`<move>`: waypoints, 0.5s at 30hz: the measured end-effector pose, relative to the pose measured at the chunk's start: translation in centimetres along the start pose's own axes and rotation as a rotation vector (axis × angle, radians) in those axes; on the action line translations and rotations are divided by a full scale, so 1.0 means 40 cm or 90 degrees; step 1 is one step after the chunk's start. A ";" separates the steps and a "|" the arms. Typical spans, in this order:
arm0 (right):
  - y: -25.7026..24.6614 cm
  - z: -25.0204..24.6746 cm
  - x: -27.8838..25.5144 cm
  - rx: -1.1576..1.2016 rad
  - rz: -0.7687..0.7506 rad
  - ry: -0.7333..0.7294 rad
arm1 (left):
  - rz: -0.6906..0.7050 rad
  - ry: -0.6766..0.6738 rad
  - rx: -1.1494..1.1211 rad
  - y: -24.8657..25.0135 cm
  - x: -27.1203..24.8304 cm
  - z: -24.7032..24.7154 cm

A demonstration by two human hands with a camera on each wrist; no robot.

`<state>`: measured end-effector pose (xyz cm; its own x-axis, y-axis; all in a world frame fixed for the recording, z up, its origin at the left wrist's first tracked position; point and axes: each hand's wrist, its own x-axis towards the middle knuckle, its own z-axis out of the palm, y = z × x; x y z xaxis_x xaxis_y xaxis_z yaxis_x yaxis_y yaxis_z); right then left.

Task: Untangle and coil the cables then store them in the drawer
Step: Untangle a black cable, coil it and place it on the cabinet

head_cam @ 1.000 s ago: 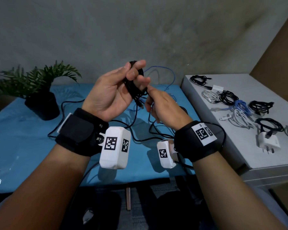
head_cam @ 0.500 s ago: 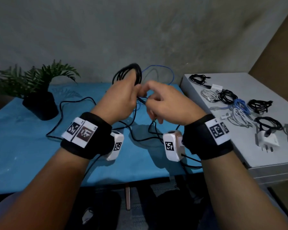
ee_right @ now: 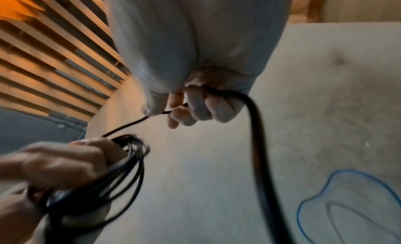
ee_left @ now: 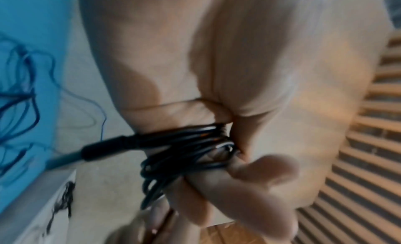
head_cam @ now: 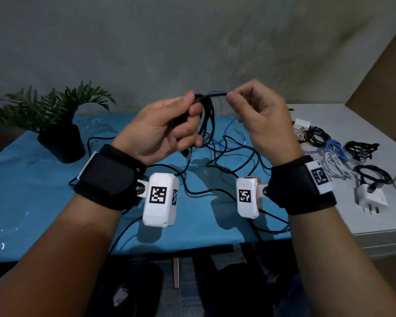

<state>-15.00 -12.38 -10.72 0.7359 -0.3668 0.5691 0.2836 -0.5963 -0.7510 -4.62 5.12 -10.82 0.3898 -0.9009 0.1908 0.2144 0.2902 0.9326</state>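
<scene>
Right hand (head_cam: 263, 124) drawn right, thin round black cable (head_cam: 212, 96) taut, left hand (head_cam: 160, 129) grip on loops

The left hand (head_cam: 167, 126) covers the middle of the black cable coil (head_cam: 205, 115), so the number of loops in its grip cannot be told. In the right wrist view the free strand vanishes inside the right hand (ee_right: 195, 107). The left wrist view is blurred. The coiled cables (head_cam: 361, 148) on the white cabinet (head_cam: 375, 223) run off the right edge.
</scene>
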 end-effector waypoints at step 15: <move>0.055 0.100 -0.037 -0.053 0.217 -0.209 | 0.095 -0.028 -0.385 0.047 -0.005 -0.010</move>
<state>-13.01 -10.31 -14.55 0.9374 -0.3149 0.1486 -0.0489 -0.5415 -0.8393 -3.94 5.97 -9.24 0.4206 -0.8452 0.3298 0.6349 0.5338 0.5585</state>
